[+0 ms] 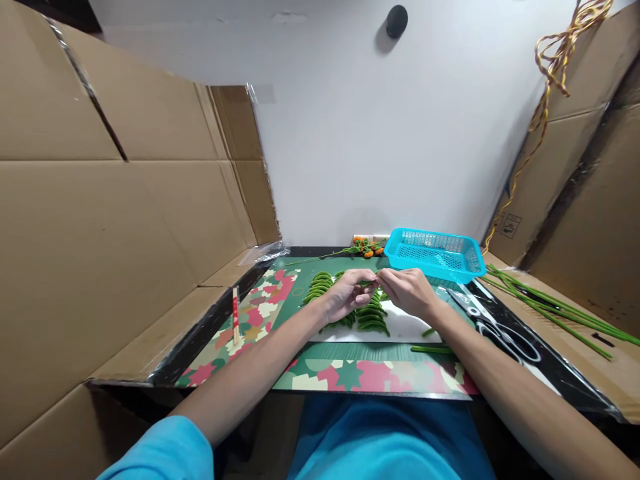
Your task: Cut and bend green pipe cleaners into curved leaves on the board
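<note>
My left hand and my right hand meet above the middle of the mat, fingertips pinched together. A sliver of green shows at the left fingers, seemingly a small green piece held between both hands; the fingers hide most of it. Under them, curved green pieces lie in rows on a white sheet. Another row of green pieces is left of my left hand. Near my right forearm lie a short green bit and a straight green stick.
A blue plastic basket stands at the back right, beside orange flowers. Scissors and long green stems lie on the right. Red-wrapped chopsticks rest on the patterned mat. Cardboard walls enclose both sides.
</note>
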{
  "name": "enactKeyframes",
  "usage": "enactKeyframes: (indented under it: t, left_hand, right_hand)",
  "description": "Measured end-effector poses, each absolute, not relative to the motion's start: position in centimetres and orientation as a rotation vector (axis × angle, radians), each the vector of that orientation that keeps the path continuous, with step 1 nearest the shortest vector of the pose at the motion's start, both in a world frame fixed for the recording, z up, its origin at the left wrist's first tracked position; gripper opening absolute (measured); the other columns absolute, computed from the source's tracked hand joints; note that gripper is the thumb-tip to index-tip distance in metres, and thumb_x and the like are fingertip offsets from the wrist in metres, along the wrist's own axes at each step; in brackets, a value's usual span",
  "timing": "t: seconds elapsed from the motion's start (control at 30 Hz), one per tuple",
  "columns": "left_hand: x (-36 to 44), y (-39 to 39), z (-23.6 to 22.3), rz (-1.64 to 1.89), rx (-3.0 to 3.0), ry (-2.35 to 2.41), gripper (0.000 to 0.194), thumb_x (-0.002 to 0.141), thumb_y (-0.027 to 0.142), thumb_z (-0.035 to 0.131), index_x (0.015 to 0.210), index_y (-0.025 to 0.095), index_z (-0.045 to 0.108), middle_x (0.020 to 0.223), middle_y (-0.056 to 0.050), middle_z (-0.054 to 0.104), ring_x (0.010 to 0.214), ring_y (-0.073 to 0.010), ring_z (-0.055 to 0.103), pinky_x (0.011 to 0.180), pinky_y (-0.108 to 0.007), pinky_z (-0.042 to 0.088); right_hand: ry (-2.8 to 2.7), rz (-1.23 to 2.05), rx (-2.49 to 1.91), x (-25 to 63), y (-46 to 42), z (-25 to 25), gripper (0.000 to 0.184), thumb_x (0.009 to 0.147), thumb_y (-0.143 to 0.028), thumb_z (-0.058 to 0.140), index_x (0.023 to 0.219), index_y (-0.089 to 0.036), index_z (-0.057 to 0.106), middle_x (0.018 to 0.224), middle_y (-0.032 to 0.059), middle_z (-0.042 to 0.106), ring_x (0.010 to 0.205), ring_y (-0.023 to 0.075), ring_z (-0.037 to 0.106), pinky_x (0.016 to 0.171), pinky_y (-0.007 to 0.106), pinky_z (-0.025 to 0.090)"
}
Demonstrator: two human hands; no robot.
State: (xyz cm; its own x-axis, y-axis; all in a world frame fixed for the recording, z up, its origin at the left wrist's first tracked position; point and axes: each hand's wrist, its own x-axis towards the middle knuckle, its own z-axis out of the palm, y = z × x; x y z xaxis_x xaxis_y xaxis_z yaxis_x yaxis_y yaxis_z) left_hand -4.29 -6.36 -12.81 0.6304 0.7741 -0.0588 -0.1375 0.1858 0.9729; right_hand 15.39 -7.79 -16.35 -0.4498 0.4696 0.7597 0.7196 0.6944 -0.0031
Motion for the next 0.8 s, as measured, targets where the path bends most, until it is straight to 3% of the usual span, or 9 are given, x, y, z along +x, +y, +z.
enactKeyframes:
  t: [0.43, 0.6, 0.8]
  left_hand:
    - [-4.4, -6.7, -12.5, 0.674, 1.191, 0.630, 0.027, 0.075, 0.031, 0.076, 0.074, 0.018, 0.054, 0.060, 0.009, 0.040, 0.043, -0.0020, 0.029, 0.043, -0.019, 0.018]
    - [-4.3, -6.6, -12.6, 0.748, 1.277, 0.628, 0.030, 0.073, 0.036, 0.083, 0.076, 0.015, 0.061, 0.060, 0.008, 0.042, 0.043, -0.0022, 0.032, 0.042, -0.019, 0.016]
    - [-4.3, -6.1, -13.0, 0.869, 1.363, 0.651, 0.033, 0.072, 0.042, 0.082, 0.075, 0.013, 0.068, 0.058, 0.007, 0.043, 0.042, -0.0032, 0.037, 0.043, -0.020, 0.021]
  right_hand:
    - [-2.006, -0.004, -0.903, 14.5, -8.3, -16.2, 0.030, 0.107, -0.033, 0.039, 0.080, -0.025, 0.048, 0.064, -0.0010, 0.057, 0.053, 0.0140, 0.042, 0.057, 0.028, 0.028]
    - [-1.881, 0.220, -0.913, 14.0, -8.1, -16.1, 0.038, 0.106, -0.044, 0.043, 0.073, -0.025, 0.042, 0.057, -0.0053, 0.042, 0.050, 0.0131, 0.032, 0.055, 0.028, 0.026]
    - [-1.704, 0.586, -0.858, 13.3, -8.1, -15.8, 0.054, 0.102, -0.065, 0.049, 0.068, -0.023, 0.050, 0.058, -0.0037, 0.044, 0.052, 0.0125, 0.036, 0.051, 0.027, 0.028]
